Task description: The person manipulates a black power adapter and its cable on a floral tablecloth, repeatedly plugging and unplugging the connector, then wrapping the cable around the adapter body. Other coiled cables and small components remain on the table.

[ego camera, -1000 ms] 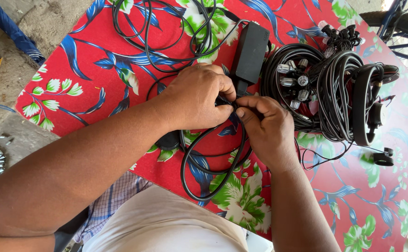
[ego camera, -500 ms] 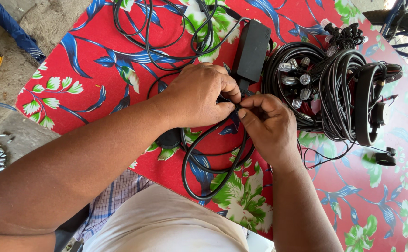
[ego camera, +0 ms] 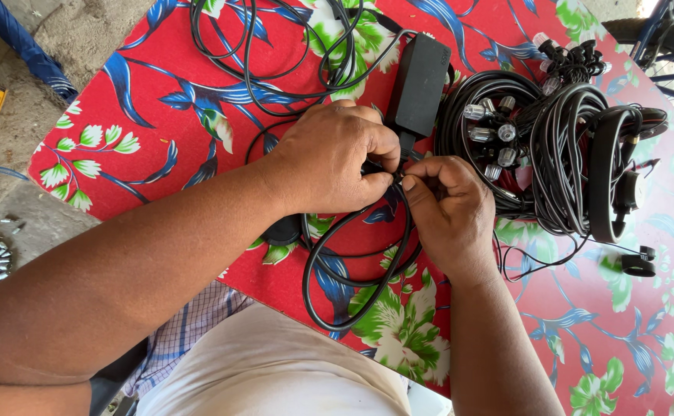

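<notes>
Together both hands, left [ego camera: 329, 158] and right [ego camera: 449, 216], pinch the black cable [ego camera: 352, 304] between them.

Table under a red floral cloth [ego camera: 160, 139], bare concrete floor [ego camera: 67, 31] at left, bicycle wheel [ego camera: 660, 38] top right, daylight

Two bare forearms, no sleeves, no rings or watch, left hand [ego camera: 335, 160] at 12 o'clock, right hand [ego camera: 449, 216] at 2 o'clock, blue-and-white checked shirt [ego camera: 175, 347] at 7 o'clock, pale cloth [ego camera: 275, 370] at 6 o'clock.
</notes>
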